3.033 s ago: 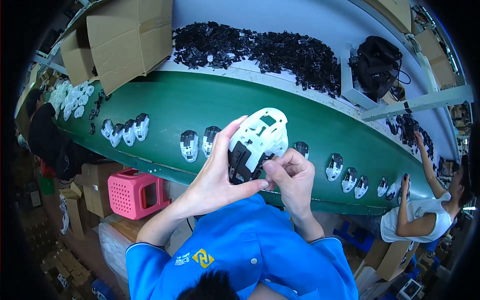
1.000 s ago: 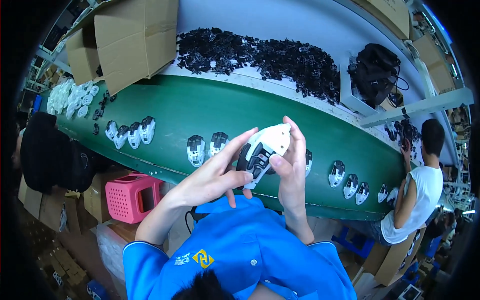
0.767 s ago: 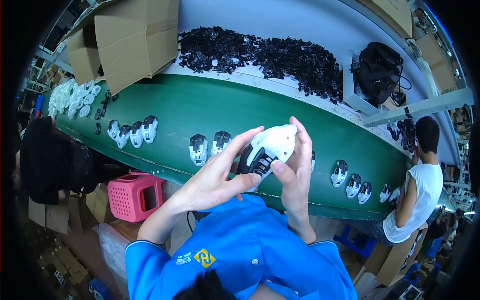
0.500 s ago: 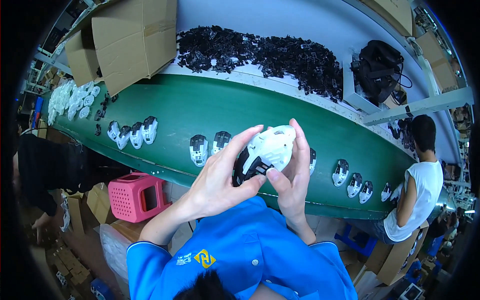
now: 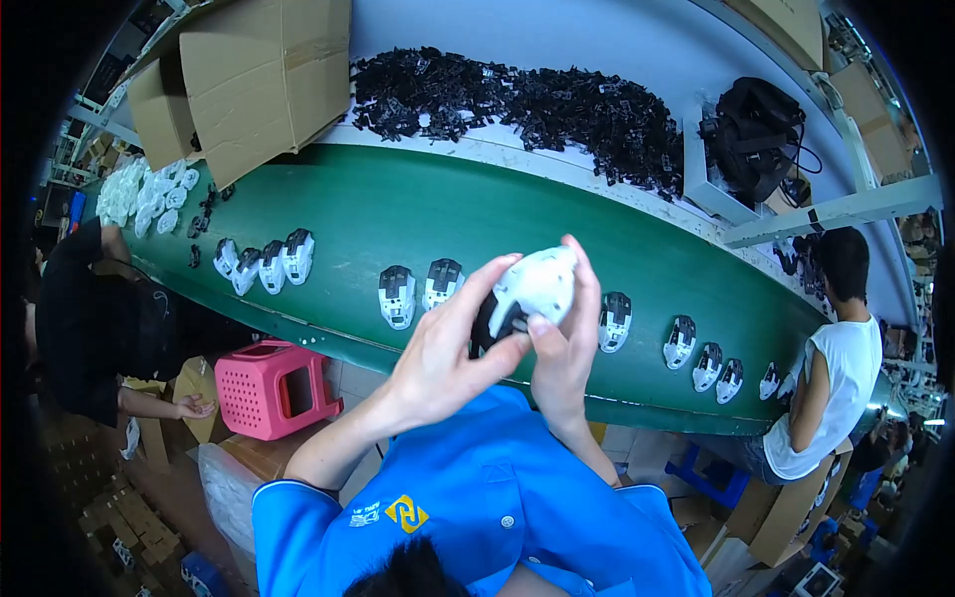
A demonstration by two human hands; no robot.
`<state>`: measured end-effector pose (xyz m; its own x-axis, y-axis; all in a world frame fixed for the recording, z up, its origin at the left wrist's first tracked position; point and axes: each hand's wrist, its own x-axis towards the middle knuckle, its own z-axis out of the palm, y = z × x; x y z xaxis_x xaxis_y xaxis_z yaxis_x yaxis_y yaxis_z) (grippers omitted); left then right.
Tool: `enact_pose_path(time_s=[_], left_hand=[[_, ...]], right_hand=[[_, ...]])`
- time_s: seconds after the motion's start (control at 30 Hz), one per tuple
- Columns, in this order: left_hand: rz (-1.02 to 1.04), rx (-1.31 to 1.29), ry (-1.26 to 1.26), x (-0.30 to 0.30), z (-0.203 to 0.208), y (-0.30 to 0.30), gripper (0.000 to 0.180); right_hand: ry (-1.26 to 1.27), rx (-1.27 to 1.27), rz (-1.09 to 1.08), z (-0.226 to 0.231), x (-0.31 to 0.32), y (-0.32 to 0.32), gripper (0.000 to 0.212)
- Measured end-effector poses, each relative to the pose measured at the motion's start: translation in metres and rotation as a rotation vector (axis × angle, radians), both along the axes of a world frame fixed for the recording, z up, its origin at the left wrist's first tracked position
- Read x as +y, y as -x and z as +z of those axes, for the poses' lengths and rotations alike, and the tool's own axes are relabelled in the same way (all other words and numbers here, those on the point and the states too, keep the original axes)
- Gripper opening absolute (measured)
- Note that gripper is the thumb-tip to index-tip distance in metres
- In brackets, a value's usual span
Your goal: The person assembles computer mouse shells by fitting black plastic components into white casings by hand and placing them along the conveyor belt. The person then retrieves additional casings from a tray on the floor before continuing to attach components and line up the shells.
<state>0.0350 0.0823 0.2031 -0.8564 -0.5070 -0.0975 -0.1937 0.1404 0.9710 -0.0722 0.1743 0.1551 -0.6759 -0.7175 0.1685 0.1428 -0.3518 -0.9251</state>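
A mouse-shaped plastic shell (image 5: pixel 537 286), white with a black part, is held up over the green bench between both hands. My left hand (image 5: pixel 438 348) is closed around its black left side, thumb low and fingers behind. With its thumb pressed on the white face, my right hand (image 5: pixel 565 363) grips the other side. Fingers and thumbs hide part of the black piece. Similar white-and-black shells stand on the bench: one (image 5: pixel 397 298) and another (image 5: pixel 443 283) just beyond my left hand, and one (image 5: pixel 615 321) to the right of my right hand.
The green bench top (image 5: pixel 497 204) runs across. Small black parts (image 5: pixel 517 109) are heaped along its back, beside a cardboard box (image 5: pixel 264 80). Translucent pieces (image 5: pixel 139 194) lie far left. A pink stool (image 5: pixel 269 393) and co-workers in black (image 5: pixel 99 318) and white (image 5: pixel 841 378) flank me.
The shell has tilted and shifted slightly left in my hands, my right hand moving with it. The shell on the right is now uncovered. The co-worker at left has moved, an arm now reaching toward the stool.
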Motion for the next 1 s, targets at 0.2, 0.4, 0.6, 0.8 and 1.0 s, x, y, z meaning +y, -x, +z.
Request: enact_pose_path(time_s=[0.2,0.4,0.6,0.8,1.0], left_hand=[[-0.15,-0.089,-0.606,-0.013,0.006,-0.01,0.086],[-0.185,0.025,-0.718,-0.014,0.001,-0.017,0.086],[-0.212,0.056,-0.661,-0.012,0.001,-0.014,0.085],[-0.085,0.07,-0.023,-0.007,-0.012,-0.01,0.073],[0.002,-0.038,-0.282,0.01,-0.045,-0.023,0.07]], right_hand=[[-0.176,-0.187,0.156,0.008,0.003,0.014,0.07],[-0.206,-0.155,0.169,0.02,0.006,0.015,0.073],[-0.124,-0.114,0.152,0.019,0.011,0.016,0.072],[-0.158,-0.046,0.142,0.018,0.012,0.009,0.077],[-0.123,0.019,0.079,-0.035,0.02,-0.012,0.075]])
